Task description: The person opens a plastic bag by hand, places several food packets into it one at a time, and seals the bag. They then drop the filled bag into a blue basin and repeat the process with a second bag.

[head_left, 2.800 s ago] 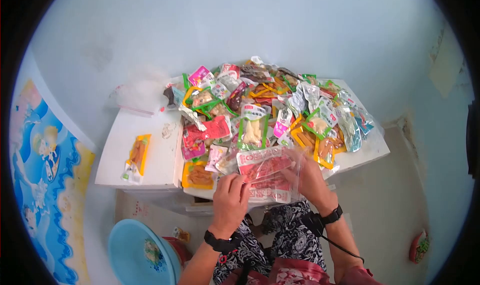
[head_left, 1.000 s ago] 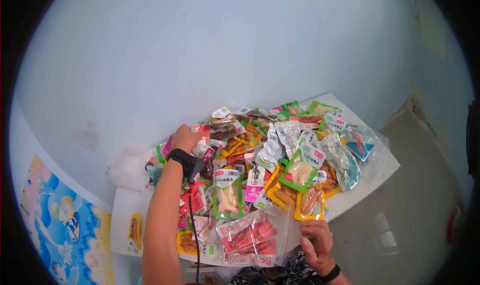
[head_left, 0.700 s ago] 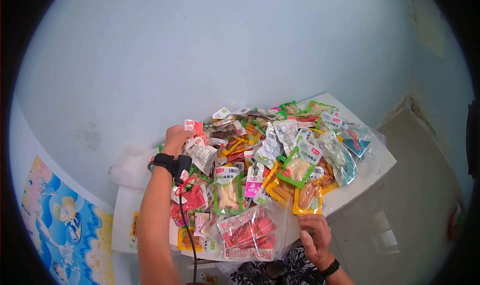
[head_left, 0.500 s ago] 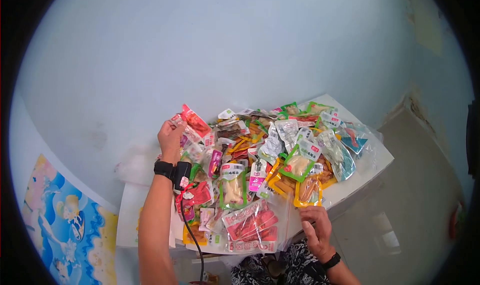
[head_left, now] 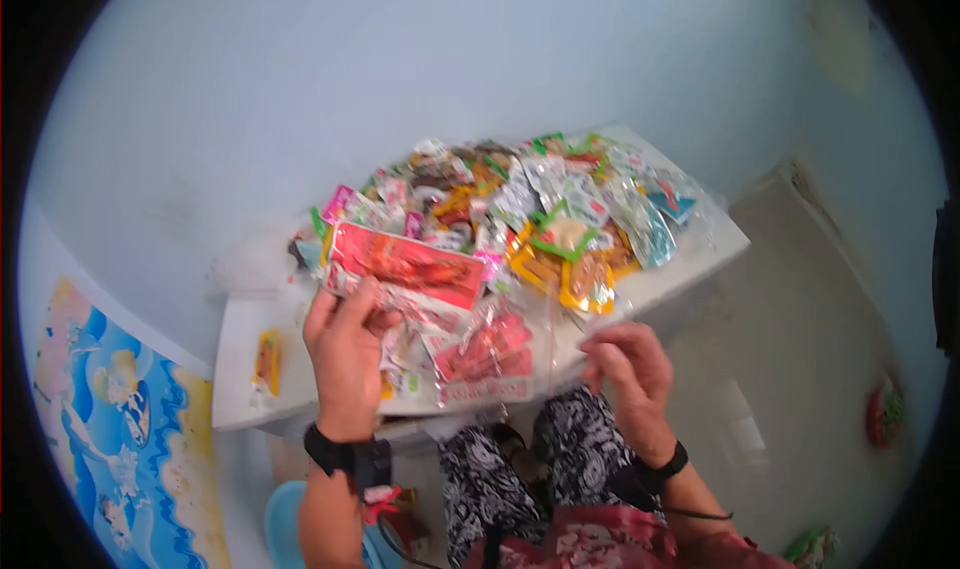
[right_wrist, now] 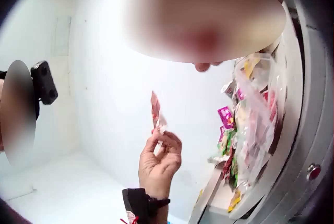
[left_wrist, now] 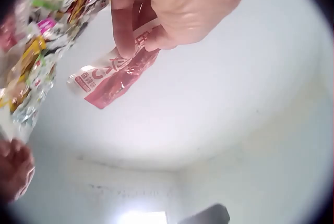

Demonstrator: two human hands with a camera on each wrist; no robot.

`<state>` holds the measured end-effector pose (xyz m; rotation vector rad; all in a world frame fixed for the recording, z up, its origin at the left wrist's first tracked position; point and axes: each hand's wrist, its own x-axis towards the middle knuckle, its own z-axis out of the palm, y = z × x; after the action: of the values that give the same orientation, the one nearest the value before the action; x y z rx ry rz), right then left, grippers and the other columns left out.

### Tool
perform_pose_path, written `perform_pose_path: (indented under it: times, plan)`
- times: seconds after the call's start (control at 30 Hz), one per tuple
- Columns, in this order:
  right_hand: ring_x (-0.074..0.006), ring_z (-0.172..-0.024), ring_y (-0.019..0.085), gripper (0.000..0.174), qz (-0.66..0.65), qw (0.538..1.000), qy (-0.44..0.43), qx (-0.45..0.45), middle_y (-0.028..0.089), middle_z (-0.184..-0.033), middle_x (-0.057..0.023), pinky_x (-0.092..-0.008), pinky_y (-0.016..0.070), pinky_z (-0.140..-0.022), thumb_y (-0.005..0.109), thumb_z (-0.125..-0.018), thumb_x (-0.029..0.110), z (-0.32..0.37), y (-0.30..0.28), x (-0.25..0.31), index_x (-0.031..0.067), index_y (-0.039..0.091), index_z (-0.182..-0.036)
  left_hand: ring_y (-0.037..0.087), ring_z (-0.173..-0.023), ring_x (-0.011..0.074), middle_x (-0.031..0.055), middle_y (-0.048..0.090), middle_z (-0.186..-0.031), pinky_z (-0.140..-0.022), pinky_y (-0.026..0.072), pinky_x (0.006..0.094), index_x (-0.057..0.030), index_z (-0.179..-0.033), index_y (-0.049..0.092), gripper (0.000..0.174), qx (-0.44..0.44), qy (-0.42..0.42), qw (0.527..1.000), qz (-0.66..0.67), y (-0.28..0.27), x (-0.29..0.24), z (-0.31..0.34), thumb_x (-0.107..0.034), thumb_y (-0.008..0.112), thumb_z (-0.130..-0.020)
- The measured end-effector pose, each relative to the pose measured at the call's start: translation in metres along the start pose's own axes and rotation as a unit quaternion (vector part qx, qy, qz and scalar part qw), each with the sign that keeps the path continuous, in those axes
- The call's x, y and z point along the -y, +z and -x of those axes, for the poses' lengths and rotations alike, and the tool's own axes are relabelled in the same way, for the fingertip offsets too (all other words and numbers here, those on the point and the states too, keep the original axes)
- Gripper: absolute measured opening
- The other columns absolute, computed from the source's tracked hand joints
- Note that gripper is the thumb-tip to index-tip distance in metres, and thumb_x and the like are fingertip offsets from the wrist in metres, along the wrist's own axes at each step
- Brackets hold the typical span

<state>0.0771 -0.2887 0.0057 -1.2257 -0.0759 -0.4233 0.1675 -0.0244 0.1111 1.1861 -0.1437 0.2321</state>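
Observation:
My left hand (head_left: 345, 354) pinches a red-and-white snack packet (head_left: 405, 266) by its left end, thumb over fingers, in front of the pile. In the left wrist view, the packet (left_wrist: 117, 73) hangs lengthwise from the fingertips. A clear zip bag (head_left: 541, 354) with similar red packets inside lies at the table's front edge, just right of and below the held packet. My right hand (head_left: 635, 374) is at the bag's right side, fingers bent, fingertips right by its clear edge; I cannot tell whether they pinch the film. The right wrist view blurs that hand.
A heap of assorted snack packets (head_left: 565, 234) covers much of the white table (head_left: 690, 254). One yellow-edged packet (head_left: 267, 362) lies apart at the left, near crumpled clear plastic (head_left: 245, 269). A blue basin (head_left: 288, 524) stands on the floor below. Walls rise behind.
My left hand has reached into the heap's back left, lifted out the red-and-white packet and brought it forward towards the bag. My right hand stays by the bag's right side.

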Motion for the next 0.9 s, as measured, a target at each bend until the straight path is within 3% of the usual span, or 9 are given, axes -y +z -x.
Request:
perform_pose_path:
  times: [0.1, 0.23, 0.33, 0.43, 0.57, 0.6, 0.73, 0.83, 0.9]
  plan:
    - [-0.0112, -0.088, 0.068, 0.039, -0.033, 0.990, 0.050, 0.125, 0.071, -0.118, -0.0098, -0.0243, 0.0531, -0.066, 0.065, -0.104, 0.008, 0.014, 0.015, 0.012, -0.0007, 0.054, -0.139, 0.073, -0.087, 0.0156, 0.0072, 0.074, -0.111, -0.068, 0.0652, 0.0312, -0.0019, -0.125, 0.065, 0.026, 0.025, -0.005, 1.000, 0.012, 0.019, 0.027, 0.068, -0.002, 0.067, -0.098]
    - [-0.0097, -0.079, 0.066, 0.033, -0.063, 0.982, 0.126, 0.127, 0.071, -0.111, -0.0080, -0.0241, 0.0538, -0.062, 0.069, -0.103, 0.012, 0.042, 0.019, 0.018, -0.0020, 0.063, -0.133, 0.073, -0.088, 0.0169, 0.0096, 0.073, -0.108, -0.068, 0.0651, 0.0300, 0.0004, -0.124, 0.062, 0.027, 0.048, -0.041, 0.998, 0.025, 0.030, 0.046, 0.114, 0.000, 0.068, -0.098]
    - [-0.0061, -0.066, 0.061, 0.025, -0.021, 0.991, 0.128, 0.037, 0.073, -0.099, -0.0051, -0.0210, 0.0492, -0.053, 0.068, -0.104, 0.013, 0.058, 0.018, 0.014, -0.0016, 0.071, -0.124, 0.072, -0.090, 0.0153, 0.0100, 0.070, -0.112, -0.071, 0.0646, 0.0288, 0.0016, -0.127, 0.058, 0.031, 0.052, -0.073, 0.995, 0.043, 0.034, 0.060, 0.130, 0.001, 0.069, -0.098]
    - [-0.0025, -0.060, 0.057, 0.024, 0.020, 0.995, 0.087, -0.036, 0.073, -0.091, -0.0017, -0.0185, 0.0442, -0.047, 0.066, -0.105, 0.017, 0.058, 0.004, 0.008, 0.0011, 0.073, -0.122, 0.069, -0.088, 0.0124, 0.0081, 0.070, -0.107, -0.072, 0.0626, 0.0282, -0.0002, -0.119, 0.062, 0.022, 0.031, -0.023, 0.999, -0.005, 0.035, 0.078, 0.137, -0.002, 0.069, -0.098]
    - [0.0010, -0.059, 0.052, 0.023, 0.066, 0.988, 0.057, -0.125, 0.071, -0.089, 0.0020, -0.0173, 0.0397, -0.047, 0.064, -0.106, 0.020, 0.047, -0.039, 0.009, 0.0045, 0.074, -0.119, 0.063, -0.089, 0.0098, 0.0056, 0.068, -0.109, -0.079, 0.0537, 0.0271, -0.0013, -0.118, 0.062, 0.021, 0.000, 0.157, 0.939, -0.307, 0.013, 0.088, 0.138, -0.003, 0.070, -0.098]
    - [0.0012, -0.060, 0.051, 0.022, 0.073, 0.986, 0.056, -0.139, 0.070, -0.088, 0.0026, -0.0175, 0.0387, -0.047, 0.064, -0.106, 0.020, 0.042, -0.046, 0.012, 0.0045, 0.074, -0.119, 0.061, -0.083, 0.0172, 0.0100, 0.065, -0.108, -0.075, 0.0504, 0.0316, -0.0011, -0.117, 0.062, 0.028, -0.020, 0.185, 0.919, -0.348, 0.004, 0.093, 0.138, -0.002, 0.075, -0.092]
    - [0.0011, -0.060, 0.049, 0.023, 0.085, 0.985, 0.072, -0.130, 0.068, -0.085, 0.0045, -0.0189, 0.0347, -0.047, 0.066, -0.105, 0.021, 0.025, -0.059, 0.012, 0.0039, 0.075, -0.117, 0.060, -0.104, 0.0297, 0.0155, 0.063, -0.119, -0.086, 0.0497, 0.0397, -0.0002, -0.127, 0.060, 0.038, -0.070, 0.189, 0.876, -0.437, -0.023, 0.105, 0.132, -0.003, 0.073, -0.091]
    - [0.0003, -0.058, 0.047, 0.024, 0.091, 0.986, 0.101, -0.100, 0.066, -0.083, 0.0045, -0.0198, 0.0337, -0.046, 0.067, -0.104, 0.022, 0.013, -0.060, 0.004, 0.0033, 0.075, -0.117, 0.060, -0.113, 0.0352, 0.0185, 0.062, -0.127, -0.095, 0.0493, 0.0439, 0.0009, -0.135, 0.056, 0.047, -0.079, 0.225, 0.824, -0.515, -0.033, 0.106, 0.126, -0.004, 0.072, -0.091]
    - [-0.0004, -0.056, 0.045, 0.025, 0.091, 0.986, 0.119, -0.069, 0.066, -0.081, 0.0042, -0.0203, 0.0330, -0.046, 0.068, -0.104, 0.023, 0.005, -0.058, -0.009, 0.0027, 0.075, -0.116, 0.060, -0.119, 0.0380, 0.0207, 0.062, -0.132, -0.101, 0.0478, 0.0462, 0.0016, -0.139, 0.054, 0.051, -0.064, 0.200, 0.823, -0.528, -0.036, 0.106, 0.124, -0.004, 0.072, -0.091]
